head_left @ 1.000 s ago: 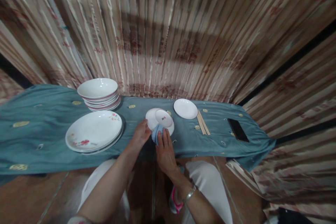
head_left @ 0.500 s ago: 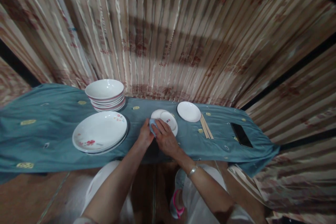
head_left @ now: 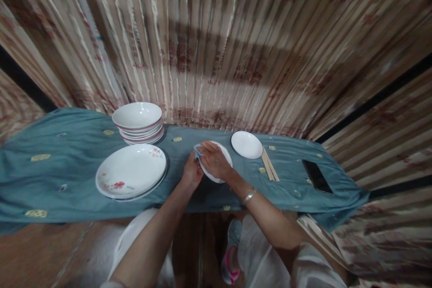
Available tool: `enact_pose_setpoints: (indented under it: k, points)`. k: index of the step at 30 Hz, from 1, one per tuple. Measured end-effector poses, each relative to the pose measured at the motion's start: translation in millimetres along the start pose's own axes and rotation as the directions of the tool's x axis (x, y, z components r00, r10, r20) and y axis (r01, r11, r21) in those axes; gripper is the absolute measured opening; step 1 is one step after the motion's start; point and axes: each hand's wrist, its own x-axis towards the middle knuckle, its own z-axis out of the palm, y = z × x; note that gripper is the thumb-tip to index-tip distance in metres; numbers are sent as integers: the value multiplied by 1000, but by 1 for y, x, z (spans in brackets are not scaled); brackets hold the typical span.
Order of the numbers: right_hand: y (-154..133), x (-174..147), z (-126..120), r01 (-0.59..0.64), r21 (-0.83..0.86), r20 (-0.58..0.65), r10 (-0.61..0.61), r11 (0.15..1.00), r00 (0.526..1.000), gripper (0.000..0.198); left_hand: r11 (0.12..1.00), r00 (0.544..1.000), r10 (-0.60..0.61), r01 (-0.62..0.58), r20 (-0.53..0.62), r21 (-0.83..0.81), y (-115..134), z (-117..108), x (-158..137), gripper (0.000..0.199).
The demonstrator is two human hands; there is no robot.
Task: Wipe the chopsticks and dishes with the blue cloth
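Observation:
In front of me, near the table's middle, a small white plate [head_left: 225,151] is partly hidden under my hands. My left hand [head_left: 193,170] is closed at the plate's left edge, fingers curled round the rim, with the thumb beside a light blue cloth [head_left: 197,150]. Bent over the plate from the right, my right hand [head_left: 215,160] presses the cloth against the rim on the upper left. Its fingertips cover part of the cloth. A silver bracelet circles the right wrist.
To the left are a stack of red-rimmed bowls [head_left: 137,116] and a pile of flowered oval plates [head_left: 131,170]. On the right lie another small plate [head_left: 246,144], wooden chopsticks [head_left: 270,165] and a black phone [head_left: 317,176]. A pleated curtain [head_left: 209,54] hangs behind the cloth-covered table [head_left: 77,166].
My right hand has moved up and over the plate with the cloth, covering more of its face. The whole view has shifted slightly.

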Motion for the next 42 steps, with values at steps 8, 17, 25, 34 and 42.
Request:
enact_pose_setpoints:
  k: [8, 17, 25, 34, 42]
  points:
    - [29, 20, 2, -55, 117, -8, 56, 992, 998, 29, 996, 998, -20, 15, 54, 92, -2, -1, 5, 12]
    - [26, 31, -4, 30, 146, 141, -51, 989, 989, 26, 986, 996, 14, -29, 88, 167, -3, 2, 2, 23]
    - [51, 42, 5, -188, 285, 128, 158, 940, 979, 26, 979, 993, 24, -46, 115, 198, -5, -2, 2, 18]
    - [98, 35, 14, -517, 442, 229, 466, 733, 855, 25, 971, 978, 49, -93, 201, 220, -9, -13, 12, 15]
    - [120, -9, 29, -612, 610, 222, 633, 503, 741, 31, 973, 987, 60, -91, 146, 213, -10, -18, 20, 12]
